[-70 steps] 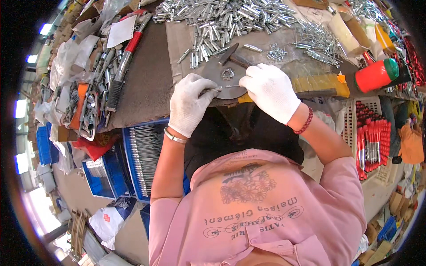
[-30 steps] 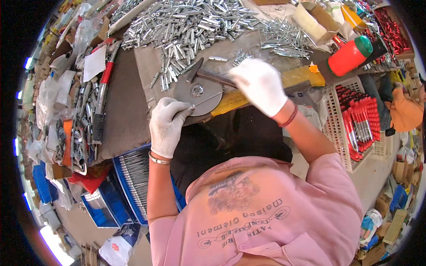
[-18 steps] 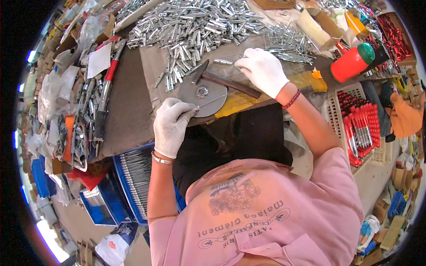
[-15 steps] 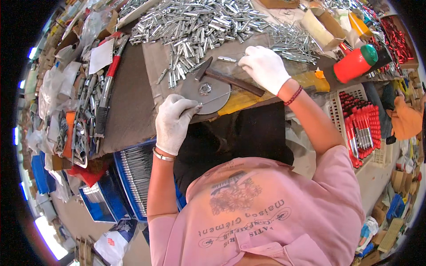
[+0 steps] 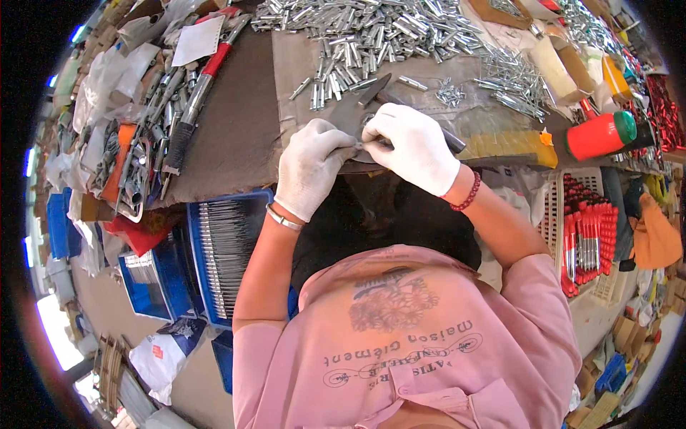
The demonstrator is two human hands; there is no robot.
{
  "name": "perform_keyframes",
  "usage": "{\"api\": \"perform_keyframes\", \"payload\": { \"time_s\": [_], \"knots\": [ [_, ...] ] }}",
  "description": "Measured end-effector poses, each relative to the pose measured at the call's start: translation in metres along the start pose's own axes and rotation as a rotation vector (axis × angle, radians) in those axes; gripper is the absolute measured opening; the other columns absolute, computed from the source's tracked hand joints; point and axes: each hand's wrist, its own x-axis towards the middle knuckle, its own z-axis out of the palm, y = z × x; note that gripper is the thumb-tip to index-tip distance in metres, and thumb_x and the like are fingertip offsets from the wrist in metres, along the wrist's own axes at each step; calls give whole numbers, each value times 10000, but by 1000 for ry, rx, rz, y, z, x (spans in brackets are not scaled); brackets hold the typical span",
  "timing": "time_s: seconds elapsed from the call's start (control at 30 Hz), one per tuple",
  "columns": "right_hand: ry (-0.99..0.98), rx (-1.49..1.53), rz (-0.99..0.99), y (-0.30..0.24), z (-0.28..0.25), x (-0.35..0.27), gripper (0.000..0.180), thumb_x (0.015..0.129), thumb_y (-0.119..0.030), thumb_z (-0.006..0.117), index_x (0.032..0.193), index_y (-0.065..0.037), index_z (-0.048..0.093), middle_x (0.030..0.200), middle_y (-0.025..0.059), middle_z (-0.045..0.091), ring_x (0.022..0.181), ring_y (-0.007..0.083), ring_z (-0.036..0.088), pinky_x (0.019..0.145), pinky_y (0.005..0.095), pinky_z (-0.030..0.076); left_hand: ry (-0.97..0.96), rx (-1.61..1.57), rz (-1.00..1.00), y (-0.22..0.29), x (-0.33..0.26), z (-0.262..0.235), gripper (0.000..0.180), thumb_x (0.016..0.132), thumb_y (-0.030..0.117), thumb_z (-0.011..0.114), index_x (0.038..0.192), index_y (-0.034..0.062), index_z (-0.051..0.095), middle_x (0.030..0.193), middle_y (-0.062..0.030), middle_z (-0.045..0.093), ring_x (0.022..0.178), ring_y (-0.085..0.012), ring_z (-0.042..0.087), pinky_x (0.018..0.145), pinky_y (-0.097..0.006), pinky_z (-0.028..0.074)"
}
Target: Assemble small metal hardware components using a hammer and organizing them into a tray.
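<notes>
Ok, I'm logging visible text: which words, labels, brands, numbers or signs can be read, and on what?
Pink shirt: dark lettering, upside down here, partly legible; I won't copy its words.
White bag, lower left: red mark, too small to read.
White sheet by the tools: no writing I can make out.

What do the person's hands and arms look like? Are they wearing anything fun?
Yes! The left hand and right hand both wear white knitted gloves. A shiny silver-coloured bracelet circles the left wrist, and a dark red beaded bracelet circles the right. Pink short sleeves cover the upper arms, leaving the forearms bare.
</notes>
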Motion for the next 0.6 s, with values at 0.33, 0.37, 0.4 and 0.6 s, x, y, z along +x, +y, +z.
{"api": "perform_keyframes", "payload": {
  "time_s": [0.33,0.37,0.4,0.6],
  "knots": [
    [-79,-27,-17,-4,2,6,82,828,-120,763,868,-98,694,861,71,668,847,303,685,765,407,560,-4,55,9,-2,-2,1,122,792,112,824,898,121,764,896,-73,658,886,-320,672,764,-419,540],
    [-82,-38,-17,-4,2,7,83,831,-132,760,871,-99,695,858,71,666,841,304,685,765,410,561,-4,55,8,-1,-2,1,122,792,112,824,898,121,764,896,-73,658,886,-320,672,764,-419,540],
    [-83,-37,-17,-4,2,7,83,831,-132,760,871,-99,695,858,71,666,841,304,685,765,410,561,-10,49,4,0,-1,1,118,793,114,825,893,121,764,893,-74,657,885,-321,671,766,-418,539],
    [-174,-167,-112,-1,-11,9,213,859,-205,774,1040,-116,707,981,81,673,947,306,677,821,418,562,-4,40,49,-5,0,2,100,797,116,827,874,109,764,880,-86,655,869,-327,670,763,-423,539]
  ]
}}
